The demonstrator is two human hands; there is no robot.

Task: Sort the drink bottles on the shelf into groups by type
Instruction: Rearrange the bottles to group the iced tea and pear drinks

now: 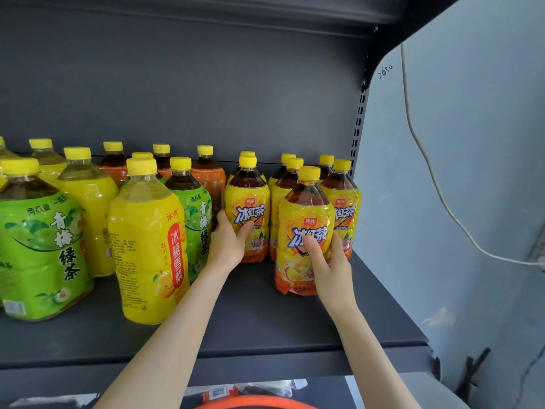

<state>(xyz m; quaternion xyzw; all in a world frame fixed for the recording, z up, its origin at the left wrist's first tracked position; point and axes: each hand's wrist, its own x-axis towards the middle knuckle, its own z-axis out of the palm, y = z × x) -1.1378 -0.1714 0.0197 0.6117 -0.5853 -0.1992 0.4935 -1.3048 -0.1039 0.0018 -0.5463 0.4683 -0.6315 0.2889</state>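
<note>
On shelf [250, 323], hands [228, 243] [333, 267] grip tea btls [248, 206] [306, 212], back rows [326, 165] part hidden

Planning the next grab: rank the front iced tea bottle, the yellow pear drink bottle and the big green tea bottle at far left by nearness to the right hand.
1. Front iced tea bottle: gripped by the right hand, on the right of the shelf.
2. Yellow pear drink bottle: front, left of centre.
3. Green tea bottle: far left, front.
</note>
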